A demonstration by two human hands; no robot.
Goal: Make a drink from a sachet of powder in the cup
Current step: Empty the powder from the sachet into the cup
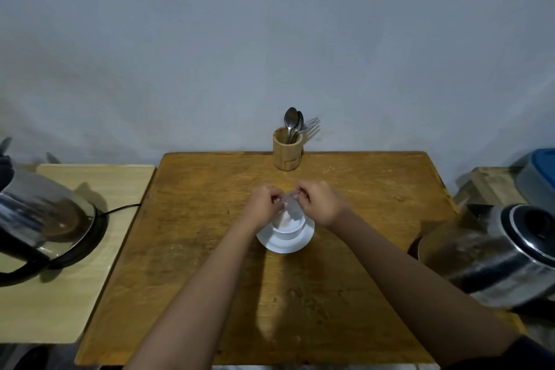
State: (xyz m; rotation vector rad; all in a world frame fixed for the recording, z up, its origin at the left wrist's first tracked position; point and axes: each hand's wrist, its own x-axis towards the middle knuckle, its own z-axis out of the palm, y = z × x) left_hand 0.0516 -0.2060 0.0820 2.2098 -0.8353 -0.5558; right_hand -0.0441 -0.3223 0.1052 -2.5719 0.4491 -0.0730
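Note:
A white cup (289, 230) stands on a white saucer (282, 245) in the middle of the wooden table (210, 249). Just above the cup, a small clear sachet (292, 207) holding pale powder hangs between both hands. My left hand (264, 204) pinches its upper left edge. My right hand (319, 201) pinches the upper right edge. The sachet's lower end reaches down to the cup's mouth. Whether powder is falling I cannot tell.
A bamboo holder (286, 149) with spoons and forks stands at the table's far edge. An electric kettle (39, 219) sits on a pale side table at the left. A steel kettle (504, 252) stands at the right edge, with a blue-lidded container (537, 174) behind it.

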